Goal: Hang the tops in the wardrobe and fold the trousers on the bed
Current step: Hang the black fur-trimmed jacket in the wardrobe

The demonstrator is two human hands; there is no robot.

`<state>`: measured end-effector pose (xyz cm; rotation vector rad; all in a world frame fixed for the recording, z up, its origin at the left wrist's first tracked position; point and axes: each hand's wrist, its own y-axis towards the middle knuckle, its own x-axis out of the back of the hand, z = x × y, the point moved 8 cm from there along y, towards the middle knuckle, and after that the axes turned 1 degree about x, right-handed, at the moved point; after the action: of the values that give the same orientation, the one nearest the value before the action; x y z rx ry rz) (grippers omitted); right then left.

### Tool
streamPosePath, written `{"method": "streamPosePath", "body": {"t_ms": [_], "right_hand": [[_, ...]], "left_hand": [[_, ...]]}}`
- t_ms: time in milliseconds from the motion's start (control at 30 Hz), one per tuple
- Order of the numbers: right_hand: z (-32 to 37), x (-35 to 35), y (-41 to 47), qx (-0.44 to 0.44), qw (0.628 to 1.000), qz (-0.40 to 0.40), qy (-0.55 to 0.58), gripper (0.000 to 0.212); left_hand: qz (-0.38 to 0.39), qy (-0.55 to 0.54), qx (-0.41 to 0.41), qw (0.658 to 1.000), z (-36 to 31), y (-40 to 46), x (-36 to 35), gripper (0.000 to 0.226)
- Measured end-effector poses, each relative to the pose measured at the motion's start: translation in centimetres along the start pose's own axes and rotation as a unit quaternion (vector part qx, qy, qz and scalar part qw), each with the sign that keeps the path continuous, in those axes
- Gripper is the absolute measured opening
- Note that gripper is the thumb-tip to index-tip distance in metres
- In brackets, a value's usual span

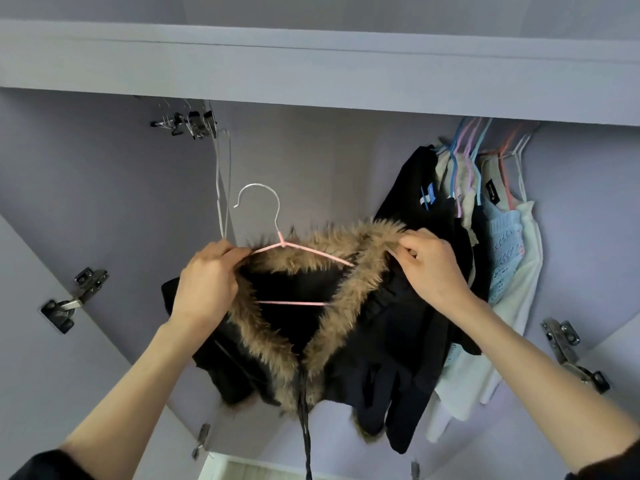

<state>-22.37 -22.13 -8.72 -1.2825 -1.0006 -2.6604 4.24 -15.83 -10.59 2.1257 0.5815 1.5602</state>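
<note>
A black top with a brown fur collar [332,323] is draped over a pink wire hanger [298,249] whose white hook points up inside the open wardrobe [311,147]. My left hand [204,282] grips the hanger's left shoulder together with the fur edge. My right hand [433,265] pinches the fur collar at the top right. Both hands hold the garment up in front of the wardrobe, below its rail. The hook hangs on nothing.
Several tops on coloured hangers [485,209] hang at the right of the wardrobe. Metal clip hangers [194,123] and a bare white wire hanger [221,188] hang at the upper left. Door hinges [72,299] sit on both open doors.
</note>
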Motion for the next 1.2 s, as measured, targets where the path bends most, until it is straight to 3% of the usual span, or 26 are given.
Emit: {"method": "streamPosePath", "body": {"t_ms": [100,167,267,333,433,500,633,767,933,1067,1200], "right_hand": [[0.5,0.2,0.1,0.014,1.000,-0.005,0.020,0.020],[0.0,-1.2,-0.6,-0.008,0.998,0.040,0.036,0.015],[-1.4,-2.7,-2.1,-0.074,0.987,0.121,0.082,0.040],[-0.9,-2.9,-2.4,-0.048,0.986,0.133,0.083,0.042],[1.1,-3.2,-2.4,0.041,0.991,0.126,0.011,0.026],[1.7,-3.3,-2.3,0.053,0.993,0.109,-0.004,0.019],[1.9,-2.7,-2.7,0.038,0.997,0.066,0.032,0.011],[2.2,-2.5,-3.5,0.047,0.996,0.071,-0.009,0.011],[0.4,-0.8,-3.7,0.015,0.997,0.056,-0.046,0.009],[0.2,-0.8,-4.0,0.000,0.997,0.040,-0.068,0.008],[-0.5,-1.2,-4.9,-0.020,0.997,0.061,-0.052,0.012]], "left_hand": [[-0.023,-0.006,0.002,1.000,-0.2,0.1,0.3,0.043],[-0.053,-0.029,0.015,0.998,-0.1,0.4,0.8,0.040],[-0.079,-0.040,0.036,0.995,0.6,0.4,1.8,0.036],[-0.088,-0.041,0.045,0.994,0.9,0.3,2.3,0.035],[-0.089,-0.047,0.037,0.994,0.5,0.4,2.4,0.034],[-0.092,-0.055,0.018,0.994,0.0,0.3,2.3,0.033],[-0.115,-0.071,0.021,0.991,0.6,-0.2,2.5,0.031],[-0.106,-0.065,0.029,0.992,1.5,-0.9,2.3,0.035],[-0.106,-0.080,0.141,0.981,4.5,-1.4,2.5,0.025],[-0.046,-0.097,0.031,0.994,-1.4,-0.9,0.1,0.024],[-0.060,-0.044,0.067,0.995,-1.3,-0.3,-0.1,0.025]]}}
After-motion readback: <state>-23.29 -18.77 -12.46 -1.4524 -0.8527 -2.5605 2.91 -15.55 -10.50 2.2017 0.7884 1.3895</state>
